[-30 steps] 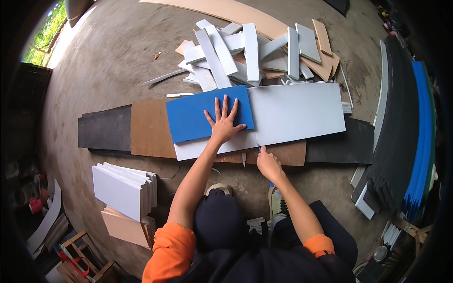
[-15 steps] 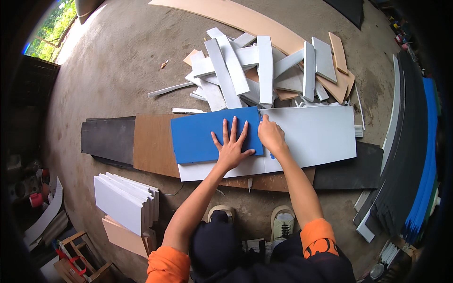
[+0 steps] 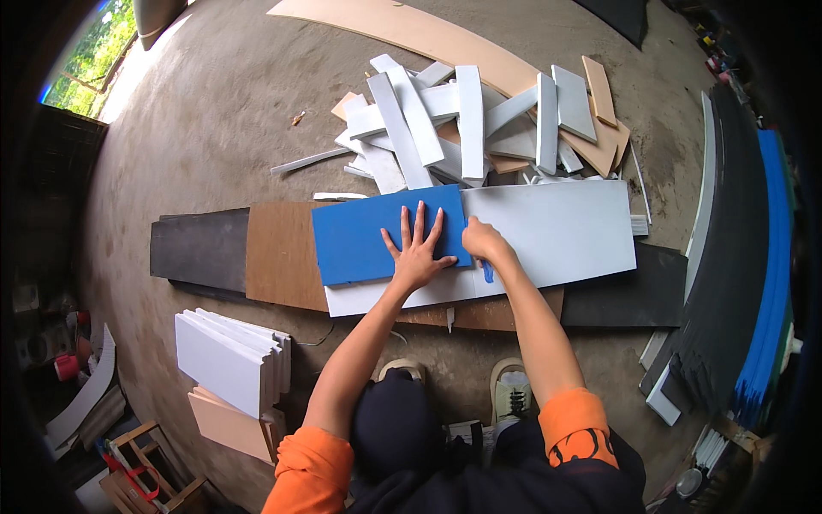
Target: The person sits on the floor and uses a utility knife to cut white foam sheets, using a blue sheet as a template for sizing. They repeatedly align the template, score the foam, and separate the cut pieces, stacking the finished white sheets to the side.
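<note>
Head view — left hand (image 3: 417, 255) spread flat on blue board (image 3: 353, 240); right hand (image 3: 488, 239) closed around blue-handled tool (image 3: 488, 271) — white sheet (image 3: 569, 227) beneath both.

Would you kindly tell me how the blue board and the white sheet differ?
The blue board lies on top, while the white sheet runs partly beneath it. The white sheet is longer than the blue board. The left hand rests on the blue board, not the white sheet. Both are flat.
</note>
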Motion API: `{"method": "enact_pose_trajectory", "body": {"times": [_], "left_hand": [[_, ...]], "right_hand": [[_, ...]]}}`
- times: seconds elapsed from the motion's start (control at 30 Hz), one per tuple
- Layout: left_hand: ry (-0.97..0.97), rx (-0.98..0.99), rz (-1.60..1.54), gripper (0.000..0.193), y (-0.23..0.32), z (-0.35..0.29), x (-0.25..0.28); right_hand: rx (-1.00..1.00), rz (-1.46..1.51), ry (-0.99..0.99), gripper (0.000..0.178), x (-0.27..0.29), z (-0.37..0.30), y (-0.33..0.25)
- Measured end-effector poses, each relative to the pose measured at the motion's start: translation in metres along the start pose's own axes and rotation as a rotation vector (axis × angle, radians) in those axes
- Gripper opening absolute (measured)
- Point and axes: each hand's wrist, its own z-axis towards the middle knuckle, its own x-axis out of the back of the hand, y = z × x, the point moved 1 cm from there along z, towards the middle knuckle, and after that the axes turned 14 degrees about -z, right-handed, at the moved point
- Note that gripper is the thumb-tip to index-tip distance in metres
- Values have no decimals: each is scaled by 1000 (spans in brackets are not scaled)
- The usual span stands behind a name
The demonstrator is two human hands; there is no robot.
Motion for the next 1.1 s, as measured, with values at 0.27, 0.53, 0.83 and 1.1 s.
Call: {"method": "enact_pose_trajectory", "body": {"times": [0.27, 0.53, 0.83, 1.1], "left_hand": [[-10, 31, -7, 94, 2, 0, 3], [-62, 63, 45, 96, 0, 2, 4], [-33, 12, 13, 93, 2, -1, 1], [-56, 32, -9, 95, 5, 1, 3]], "right_hand": [[13, -101, 98, 29, -118, -97, 62], [103, -125, 332, 25, -44, -96, 41], [125, -111, 443, 29, 0, 31, -6], [13, 6, 96, 43, 9, 30, -7]]}}
